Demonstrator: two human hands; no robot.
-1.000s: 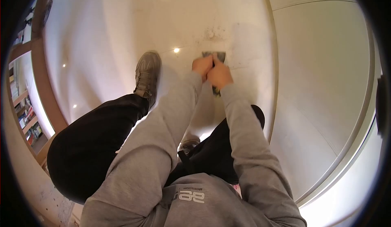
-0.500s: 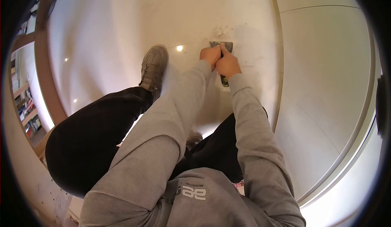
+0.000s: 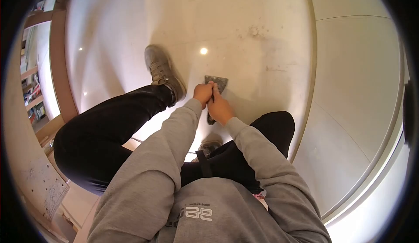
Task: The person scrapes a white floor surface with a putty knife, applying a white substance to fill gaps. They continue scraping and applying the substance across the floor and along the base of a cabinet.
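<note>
Dark scraper (image 3: 218, 82), blade (image 3: 219, 81) just past the fingers (image 3: 216, 91), left hand (image 3: 203, 94) and right hand (image 3: 221, 109) apparently closed around its handle (image 3: 211, 119)

Pale, glossy floor between a brown frame and smooth panels

The pale floor (image 3: 235, 7) shines with small round light reflections (image 3: 204, 50) and carries dark smudges (image 3: 255, 31). Along its right side stands a cream panel (image 3: 349, 81) crossed by a thin dark seam (image 3: 351, 16). At left, a brown frame (image 3: 59, 68) borders shelves (image 3: 35, 97) of small, unclear items. White light glares at lower right.
</note>
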